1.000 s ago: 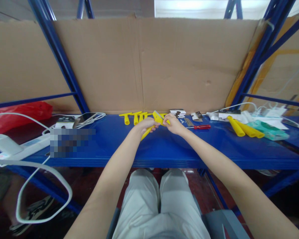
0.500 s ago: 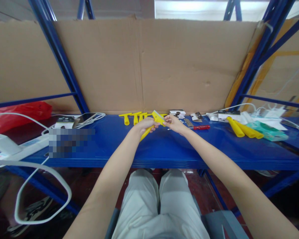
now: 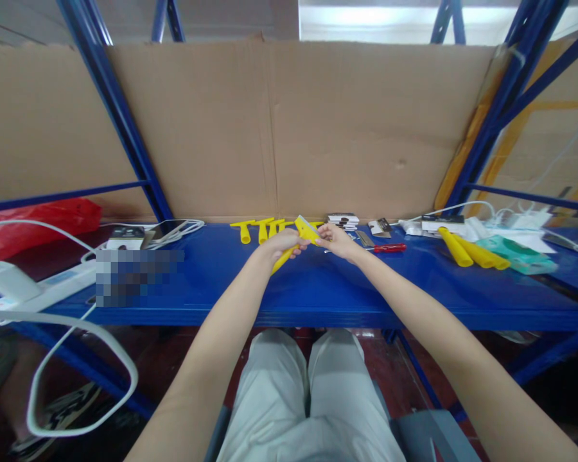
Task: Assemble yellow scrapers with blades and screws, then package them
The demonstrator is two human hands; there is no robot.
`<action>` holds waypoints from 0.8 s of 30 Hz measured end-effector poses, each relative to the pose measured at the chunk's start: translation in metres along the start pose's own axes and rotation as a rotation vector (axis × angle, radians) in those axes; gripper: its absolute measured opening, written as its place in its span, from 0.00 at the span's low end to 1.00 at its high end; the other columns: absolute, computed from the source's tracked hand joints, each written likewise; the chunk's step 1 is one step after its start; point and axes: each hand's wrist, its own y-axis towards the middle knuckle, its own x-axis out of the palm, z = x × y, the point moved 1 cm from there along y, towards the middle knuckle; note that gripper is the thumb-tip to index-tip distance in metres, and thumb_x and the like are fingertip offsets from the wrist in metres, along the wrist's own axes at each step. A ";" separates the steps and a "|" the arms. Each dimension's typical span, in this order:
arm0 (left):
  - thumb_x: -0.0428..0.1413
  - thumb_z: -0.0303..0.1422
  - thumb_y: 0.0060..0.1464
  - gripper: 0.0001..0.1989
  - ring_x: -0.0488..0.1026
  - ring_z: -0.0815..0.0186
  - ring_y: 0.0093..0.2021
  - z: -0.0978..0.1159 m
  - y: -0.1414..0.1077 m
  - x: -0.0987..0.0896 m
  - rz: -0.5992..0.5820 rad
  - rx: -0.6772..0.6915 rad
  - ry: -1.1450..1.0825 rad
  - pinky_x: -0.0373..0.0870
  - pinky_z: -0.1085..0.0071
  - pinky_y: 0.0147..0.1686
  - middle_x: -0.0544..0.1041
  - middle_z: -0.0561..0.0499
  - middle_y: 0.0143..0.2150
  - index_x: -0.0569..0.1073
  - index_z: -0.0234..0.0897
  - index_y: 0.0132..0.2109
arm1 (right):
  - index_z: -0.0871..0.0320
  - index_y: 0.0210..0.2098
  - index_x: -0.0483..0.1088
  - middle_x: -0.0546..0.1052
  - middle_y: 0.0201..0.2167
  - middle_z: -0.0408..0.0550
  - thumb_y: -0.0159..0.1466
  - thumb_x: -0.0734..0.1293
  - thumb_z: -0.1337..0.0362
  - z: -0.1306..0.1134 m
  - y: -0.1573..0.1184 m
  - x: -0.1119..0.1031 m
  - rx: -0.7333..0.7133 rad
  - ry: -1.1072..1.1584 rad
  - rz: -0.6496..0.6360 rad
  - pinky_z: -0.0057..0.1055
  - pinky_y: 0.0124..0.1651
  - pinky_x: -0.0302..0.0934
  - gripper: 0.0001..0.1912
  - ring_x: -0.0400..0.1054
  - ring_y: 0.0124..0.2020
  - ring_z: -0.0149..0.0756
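A yellow scraper (image 3: 307, 230) with a pale strip along its head is held above the blue shelf. My left hand (image 3: 285, 242) is wrapped round its handle, which sticks out below toward the front edge. The fingers of my right hand (image 3: 334, 240) pinch the right end of the scraper's head. Behind my hands, several yellow T-shaped pieces (image 3: 245, 232) stand in a row. To the right of my right hand lie a red-handled screwdriver (image 3: 390, 247) and a thin metal blade (image 3: 365, 239).
Stacked small boxes (image 3: 343, 221) sit at the back. Yellow handles (image 3: 472, 250) lie by a green packet (image 3: 517, 255) at right. At left are a red bag (image 3: 43, 224), a white power strip (image 3: 52, 285) and cables. A person's foot shows at lower left.
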 end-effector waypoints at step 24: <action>0.52 0.23 0.51 0.10 0.54 0.78 0.14 -0.002 0.004 -0.010 0.007 0.023 -0.039 0.49 0.79 0.15 0.60 0.59 0.17 0.59 0.36 0.25 | 0.61 0.44 0.67 0.75 0.41 0.54 0.57 0.67 0.64 0.006 -0.002 -0.043 -0.017 -0.422 -0.051 0.35 0.46 0.64 0.15 0.70 0.42 0.36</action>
